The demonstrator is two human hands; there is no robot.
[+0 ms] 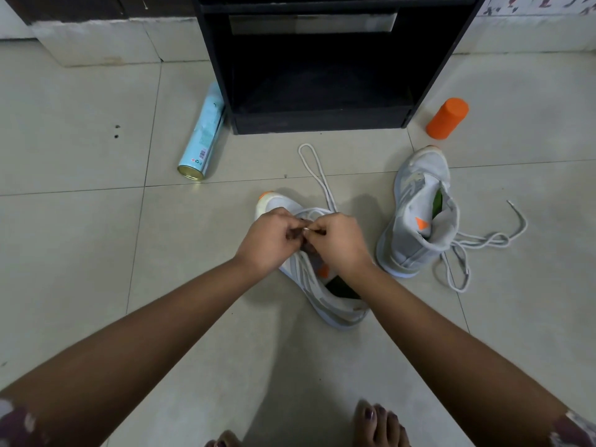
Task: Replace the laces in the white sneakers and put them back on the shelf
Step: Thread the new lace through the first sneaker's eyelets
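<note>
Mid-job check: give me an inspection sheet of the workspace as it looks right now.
Surface: pale tiled floor with a few dark specks.
Job's things: near sneaker under the hands, its lace looping toward the black shelf; second sneaker to the right, with a loose lace trailing on the floor beside it.
Clutter: blue spray can lying on its side left of the shelf; orange cap right of the shelf.
Grips: left hand and right hand both pinch the lace over the near sneaker.
Cables: nothing seen.
Surroundings: bare toes at the bottom edge; tiled wall base behind.
</note>
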